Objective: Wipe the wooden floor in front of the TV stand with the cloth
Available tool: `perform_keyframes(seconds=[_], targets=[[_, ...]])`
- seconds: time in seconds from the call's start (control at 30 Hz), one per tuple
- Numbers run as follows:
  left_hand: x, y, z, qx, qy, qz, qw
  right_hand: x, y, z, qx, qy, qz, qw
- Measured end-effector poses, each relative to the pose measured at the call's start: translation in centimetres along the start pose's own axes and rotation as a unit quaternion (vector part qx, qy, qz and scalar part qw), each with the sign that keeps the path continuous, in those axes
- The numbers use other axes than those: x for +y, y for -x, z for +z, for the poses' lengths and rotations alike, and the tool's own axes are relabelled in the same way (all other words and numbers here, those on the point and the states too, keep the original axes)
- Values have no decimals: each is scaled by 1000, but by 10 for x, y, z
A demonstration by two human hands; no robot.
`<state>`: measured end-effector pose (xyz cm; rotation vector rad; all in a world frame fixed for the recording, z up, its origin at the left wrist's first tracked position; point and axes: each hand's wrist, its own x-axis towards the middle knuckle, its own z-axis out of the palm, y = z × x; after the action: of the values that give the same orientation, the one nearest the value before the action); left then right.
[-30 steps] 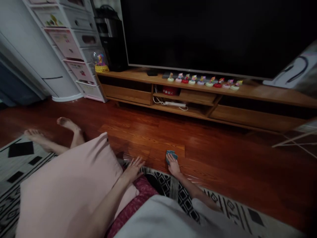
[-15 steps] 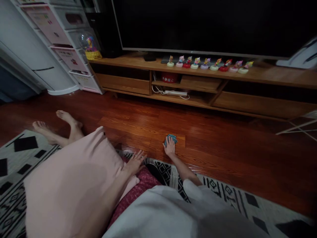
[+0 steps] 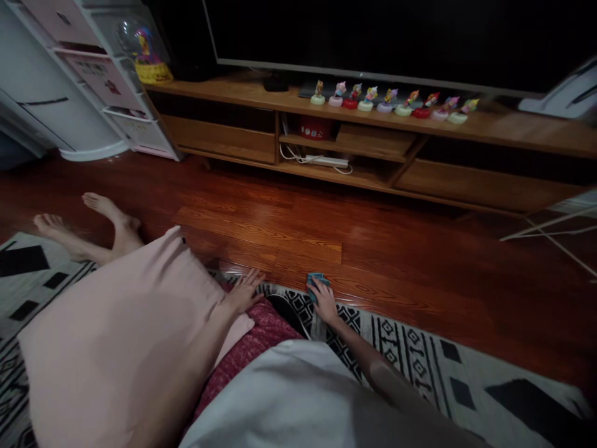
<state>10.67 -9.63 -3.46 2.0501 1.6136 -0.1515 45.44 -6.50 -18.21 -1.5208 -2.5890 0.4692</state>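
Right hand: right hand reaches forward, palm down, on a teal cloth; the fingers are bent over the cloth's near part and press it down, and its far end pokes out past the fingertips.
Teal cloth: small and bunched, lying at the far edge of the rug, right where the weave meets the wooden floor.
Left hand: left hand lies flat with the fingers spread and loose, gripping nothing; it rests at the far corner of a pink pillow, fingertips toward the floor.
Gap between hands: near each other but apart, with a dark patch of rug between them.
Pillow: large and pale pink, lying across the lap under the left forearm.
Clothing: a red knit garment beside the pillow, with white fabric nearest the camera.
Feet: two bare feet beyond the pillow at far left; I cannot tell whose they are.
Rug: pale with a black geometric pattern.
Background: a low wooden TV stand against the wall carries a row of small figurines under a dark screen.
Lower shelf: a white power strip with a loose cord.
Left wall: a white drawer tower, with a globe toy at the stand's end.
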Motion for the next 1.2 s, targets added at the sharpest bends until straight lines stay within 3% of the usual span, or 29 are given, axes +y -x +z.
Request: perform_keyframes(seconds=[0.17,0.27,0.37,0.5,0.6,0.7,0.87,0.97,1.07,1.2], targets=[[0,-2,-1,-9,-2,-6,1000,-5,-96,-15,55,13,105,993],[-1,-2,-1,-10,14,-19,1000,-9,-126,-19,62,4,116,991],[-2,-1,-1,-2,32,-22,999,-11,-103,-11,36,9,72,997],[-3,-1,1,7,32,-13,999,-6,-19,7,-17,10,-40,999],[-4,-1,3,8,28,-13,999,2,23,12,-25,2,-42,999],[-3,0,3,11,24,-19,999,14,10,6,-5,2,3,1000],[-3,0,1,13,16,-15,1000,56,-78,-25,80,2,182,980],[-5,-1,1,13,19,-22,1000,76,-110,-41,106,1,221,970],[-8,-3,4,15,23,-22,999,72,-101,-38,99,8,214,972],[-8,-5,6,9,20,-20,1000,31,-44,-1,63,27,109,992]])
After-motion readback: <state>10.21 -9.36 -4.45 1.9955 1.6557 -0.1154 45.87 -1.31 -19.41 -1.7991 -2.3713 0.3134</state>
